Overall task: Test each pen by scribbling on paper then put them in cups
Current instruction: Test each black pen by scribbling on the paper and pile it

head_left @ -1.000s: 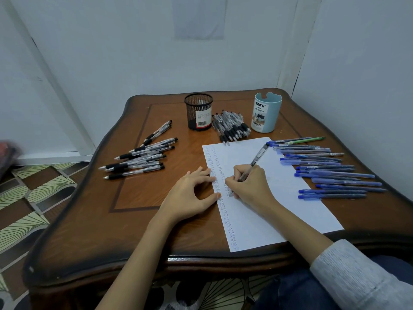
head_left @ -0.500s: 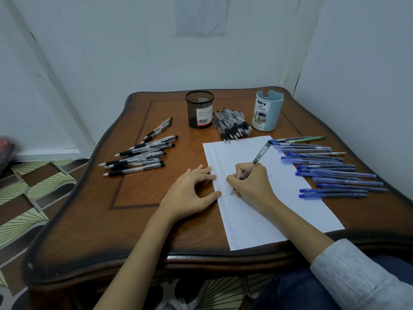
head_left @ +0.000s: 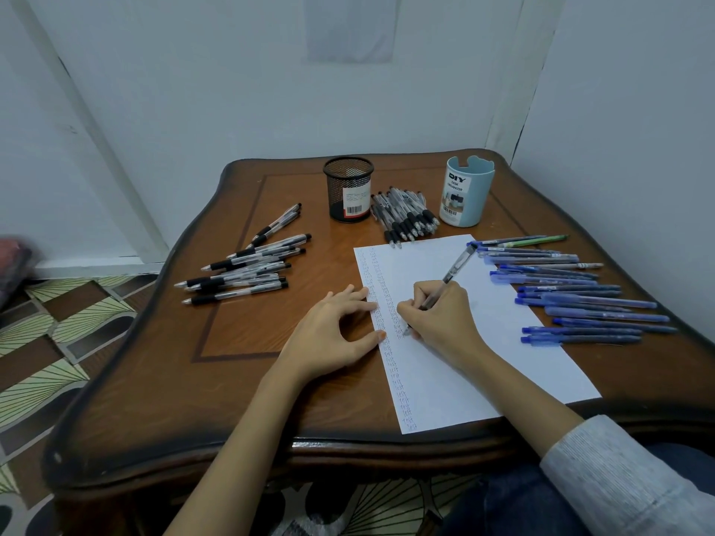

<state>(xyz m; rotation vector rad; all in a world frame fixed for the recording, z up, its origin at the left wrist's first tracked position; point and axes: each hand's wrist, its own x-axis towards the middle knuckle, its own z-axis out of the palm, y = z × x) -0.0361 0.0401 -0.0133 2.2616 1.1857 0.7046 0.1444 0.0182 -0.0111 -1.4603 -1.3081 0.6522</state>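
Observation:
My right hand (head_left: pixel 439 323) grips a clear-barrelled pen (head_left: pixel 454 270) with its tip on the white paper (head_left: pixel 499 350), beside columns of small scribbles. My left hand (head_left: pixel 334 334) rests with fingers spread, thumb and fingertips on the paper's left edge. Black-grip pens lie in a group at the left (head_left: pixel 247 270), and another pile (head_left: pixel 404 216) lies between the two cups. A row of blue pens (head_left: pixel 572 295) lies to the right of the paper. The black mesh cup (head_left: pixel 349 189) and the light blue cup (head_left: pixel 466 191) stand at the back.
The wooden table (head_left: pixel 162 381) fills a corner, with walls close behind and to the right. A patterned tile floor (head_left: pixel 50 342) shows on the left. My lap in dark trousers sits under the table's front edge.
The right hand's pen tip has shifted slightly while scribbling on the paper. The left hand has stayed on the paper's edge. The view has tilted a little.

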